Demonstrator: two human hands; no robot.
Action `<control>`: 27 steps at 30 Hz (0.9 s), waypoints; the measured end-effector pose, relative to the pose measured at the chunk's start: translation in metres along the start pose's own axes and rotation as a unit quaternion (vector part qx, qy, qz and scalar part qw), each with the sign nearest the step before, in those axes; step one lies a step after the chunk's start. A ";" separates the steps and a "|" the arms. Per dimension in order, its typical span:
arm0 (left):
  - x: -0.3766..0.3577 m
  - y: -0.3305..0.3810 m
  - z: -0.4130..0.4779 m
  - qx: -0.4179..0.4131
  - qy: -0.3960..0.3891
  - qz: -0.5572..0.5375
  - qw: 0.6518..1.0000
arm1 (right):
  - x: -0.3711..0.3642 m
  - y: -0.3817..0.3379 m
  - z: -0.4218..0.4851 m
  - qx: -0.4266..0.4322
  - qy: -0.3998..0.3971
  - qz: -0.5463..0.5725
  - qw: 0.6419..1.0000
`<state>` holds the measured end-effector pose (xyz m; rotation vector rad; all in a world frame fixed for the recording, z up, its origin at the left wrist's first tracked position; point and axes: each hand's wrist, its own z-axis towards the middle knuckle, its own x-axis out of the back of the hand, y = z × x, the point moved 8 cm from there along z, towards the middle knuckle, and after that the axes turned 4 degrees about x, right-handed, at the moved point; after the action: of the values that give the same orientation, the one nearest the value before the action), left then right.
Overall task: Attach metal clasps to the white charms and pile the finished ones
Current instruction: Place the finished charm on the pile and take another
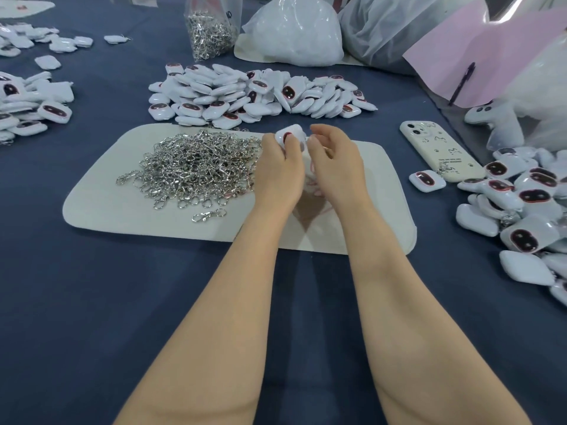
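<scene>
Forearms (pixel 233 302) are angling inward: left grip (pixel 277 165) is pinching a charm (pixel 291 134), right grip (pixel 334 161) curling beside it (contents hidden); loosening risks dropping it.

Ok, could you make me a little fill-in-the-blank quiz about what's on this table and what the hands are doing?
1. The left hand grips a single ____ charm.
2. The loose clasps are heaped on the pale mat, to the ____ of that hand.
3. The phone lies off the mat, on its ____ side.
4. The table cloth is dark ____.
Missing words: white; left; right; blue.
</scene>
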<state>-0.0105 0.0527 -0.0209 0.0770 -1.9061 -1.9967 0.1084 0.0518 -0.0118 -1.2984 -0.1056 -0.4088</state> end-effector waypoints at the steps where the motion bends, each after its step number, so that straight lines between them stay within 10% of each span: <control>1: -0.004 0.004 -0.002 -0.011 -0.007 0.003 1.000 | 0.001 -0.003 -0.001 0.003 -0.011 0.013 1.000; 27: -0.241 0.098 -0.102 -0.025 -0.306 -0.053 0.950 | 0.266 0.023 -0.045 -0.014 0.433 -0.129 0.892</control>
<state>0.2654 0.0280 0.0136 -0.5256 -2.2377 -2.3293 0.3555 -0.0486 0.0355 -1.0269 0.4884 -1.1878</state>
